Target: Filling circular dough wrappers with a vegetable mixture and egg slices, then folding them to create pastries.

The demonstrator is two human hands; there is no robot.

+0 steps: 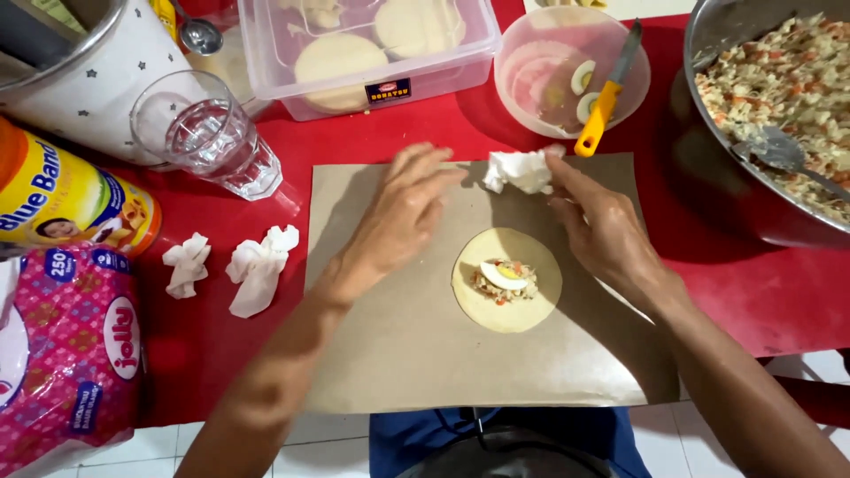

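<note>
A round, pale dough disc (522, 305) lies on a brown paper sheet (398, 354), topped with chopped filling and an egg slice (502, 276). My right hand (598, 226) pinches a crumpled white tissue (518, 170) just above the disc. My left hand (403, 217) rests flat on the paper left of the disc, fingers spread, holding nothing.
Big metal bowl of mixed filling with a spoon (779, 150) at right. Pink bowl with egg slices and a yellow-handled knife (606, 97). Clear box of dough discs (354, 53). Water glass (208, 133), tin can (62, 199), tissue pack (71, 354), two used tissues (235, 265) at left.
</note>
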